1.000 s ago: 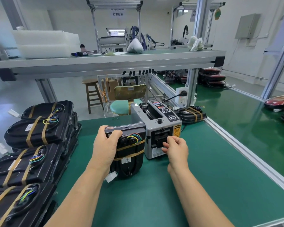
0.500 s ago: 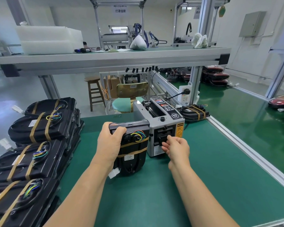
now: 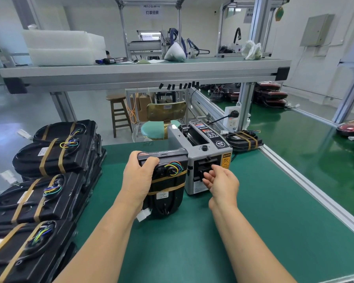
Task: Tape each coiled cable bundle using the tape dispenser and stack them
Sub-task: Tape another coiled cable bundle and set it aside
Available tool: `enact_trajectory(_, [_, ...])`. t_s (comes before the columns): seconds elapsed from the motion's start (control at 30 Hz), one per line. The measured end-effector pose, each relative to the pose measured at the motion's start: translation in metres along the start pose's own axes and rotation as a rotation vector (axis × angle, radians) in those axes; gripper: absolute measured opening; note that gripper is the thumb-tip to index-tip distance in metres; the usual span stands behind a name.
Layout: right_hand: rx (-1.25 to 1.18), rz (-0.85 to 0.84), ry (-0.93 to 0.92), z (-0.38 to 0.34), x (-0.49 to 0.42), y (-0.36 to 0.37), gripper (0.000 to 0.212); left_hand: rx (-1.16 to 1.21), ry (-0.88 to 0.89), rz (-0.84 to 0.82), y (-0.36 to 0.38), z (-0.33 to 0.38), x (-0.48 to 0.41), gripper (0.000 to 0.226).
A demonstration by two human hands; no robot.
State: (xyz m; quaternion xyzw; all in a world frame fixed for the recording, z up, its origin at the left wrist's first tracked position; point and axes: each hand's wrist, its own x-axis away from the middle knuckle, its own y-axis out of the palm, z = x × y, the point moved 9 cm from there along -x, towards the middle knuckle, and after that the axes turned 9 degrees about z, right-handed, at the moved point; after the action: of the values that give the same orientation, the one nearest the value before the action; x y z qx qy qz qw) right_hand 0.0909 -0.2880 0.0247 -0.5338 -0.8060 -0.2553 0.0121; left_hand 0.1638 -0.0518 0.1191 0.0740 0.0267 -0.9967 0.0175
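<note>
Two grips, two jobs. The left grip (image 3: 139, 176) is wrapped round the top left corner of the cable bundle (image 3: 168, 184), thumb over the front face. It holds the bundle stood on end on the desk (image 3: 192, 242), mid-desk toward the far edge and just beside the left flank of the tape dispenser (image 3: 204, 152). The right grip (image 3: 223, 180) sits at the dispenser's front outlet with fingers loosely curled, tips at the slot. No strip shows between them, so I cannot tell whether it pinches tape or holds nothing.

Change: half a second ago the right grip was bunched tight, knuckles up, against the outlet. Now it is rolled over and the fingers have loosened. The left grip and the bundle have not moved.

My read: it is taking, or has just taken, a fresh strip. The bundle already carries two tan bands across its middle, so this one is nearly finished. Next stop is probably the stack of taped bundles (image 3: 49, 160) along the desk's left edge. One more taped bundle (image 3: 243, 139) lies behind the dispenser near the far right edge.

Writing:
- A yellow label (image 3: 226, 160) on the dispenser front reads CAUTION.
- The top panel print is too small to read.
- The white sticker (image 3: 163, 195) on the bundle is illegible.
- The overhead sign (image 3: 152, 12) reads 灯罩组装.
</note>
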Motion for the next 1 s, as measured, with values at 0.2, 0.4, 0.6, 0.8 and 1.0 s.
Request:
enact_trajectory(0.2, [0.029, 0.024, 0.037, 0.0, -0.003, 0.002, 0.015, -0.015, 0.01, 0.012, -0.001, -0.002, -0.001, 0.007])
enact_trajectory(0.4, [0.103, 0.018, 0.025, -0.007, -0.002, 0.004, 0.018, -0.023, 0.023, -0.003, 0.002, 0.0, 0.001, 0.007])
enact_trajectory(0.6, [0.12, 0.04, 0.067, -0.005, 0.001, 0.005, 0.012, -0.036, 0.037, 0.005, 0.003, 0.002, 0.002, 0.007])
enact_trajectory(0.8, [0.178, 0.14, 0.047, -0.008, 0.001, 0.003, 0.015, -0.048, 0.05, -0.008, 0.005, 0.003, 0.003, 0.007])
enact_trajectory(1.0, [0.339, 0.182, -0.1, -0.018, 0.005, 0.006, 0.025, -0.063, 0.067, -0.011, 0.007, 0.004, 0.004, 0.008])
